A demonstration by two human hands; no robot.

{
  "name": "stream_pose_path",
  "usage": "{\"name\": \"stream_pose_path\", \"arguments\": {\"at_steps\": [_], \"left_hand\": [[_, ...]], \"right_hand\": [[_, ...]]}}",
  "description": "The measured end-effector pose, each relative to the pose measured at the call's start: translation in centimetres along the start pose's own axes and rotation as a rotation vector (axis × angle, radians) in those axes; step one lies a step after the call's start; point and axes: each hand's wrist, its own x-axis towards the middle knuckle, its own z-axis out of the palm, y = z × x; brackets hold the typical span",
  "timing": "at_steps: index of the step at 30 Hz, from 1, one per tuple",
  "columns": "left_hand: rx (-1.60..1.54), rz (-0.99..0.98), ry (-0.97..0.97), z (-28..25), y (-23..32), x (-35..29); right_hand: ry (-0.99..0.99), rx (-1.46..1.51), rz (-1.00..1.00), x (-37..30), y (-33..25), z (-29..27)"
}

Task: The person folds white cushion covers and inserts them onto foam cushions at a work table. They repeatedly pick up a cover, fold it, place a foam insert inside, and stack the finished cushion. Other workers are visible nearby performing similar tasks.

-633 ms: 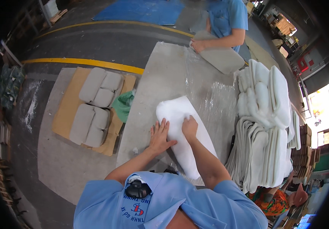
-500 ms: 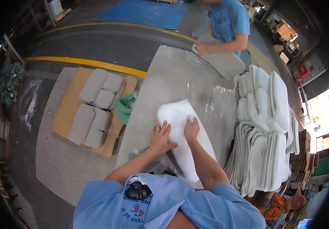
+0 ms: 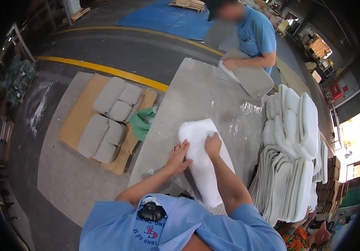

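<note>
A long piece of white fluffy padding [image 3: 200,163] lies on the grey worktable [image 3: 184,92] in front of me, wider at its far end. My left hand [image 3: 180,158] rests flat along the padding's left side, its fingers out and thumb spread. Near the far right edge, my right hand [image 3: 213,145] is closed, its fingertips pinching the padding. What lies under the padding is hidden.
Across the table a person [image 3: 255,37] handles a grey cushion piece [image 3: 253,79]. Stacked white padding [image 3: 290,121] stands at the right, over folded pale sheets [image 3: 272,175]. Grey cushions [image 3: 100,134] sit on cardboard [image 3: 77,113] at left, beside a green cloth [image 3: 142,123].
My view has shifted slightly, so the scene sits a little lower and to the right. Both hands stay on the padding. The other person leans further in and has tilted the grey cushion piece.
</note>
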Motion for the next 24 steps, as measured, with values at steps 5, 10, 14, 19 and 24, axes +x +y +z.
{"name": "stream_pose_path", "arguments": {"at_steps": [5,10,14,19,24], "left_hand": [[-0.017,-0.162,0.151,-0.1,0.2,-0.5],[0.074,-0.218,0.103,-1.3,-0.4,-0.4],[0.130,-0.205,0.004,-1.5,0.6,0.8],[0.211,-0.141,0.000,-1.5,1.3,2.1],[0.309,-0.175,-0.095,-2.9,-0.5,2.3]], "right_hand": [[-0.260,0.002,-0.153,2.6,-3.9,-0.7],[-0.440,-0.263,-0.403,-0.1,-5.3,1.7],[-0.259,-0.166,-0.177,2.6,-2.1,1.1],[-0.066,0.028,-0.041,3.7,-0.7,-0.3],[-0.417,-0.165,-0.386,-2.6,-3.7,-0.2]]}}
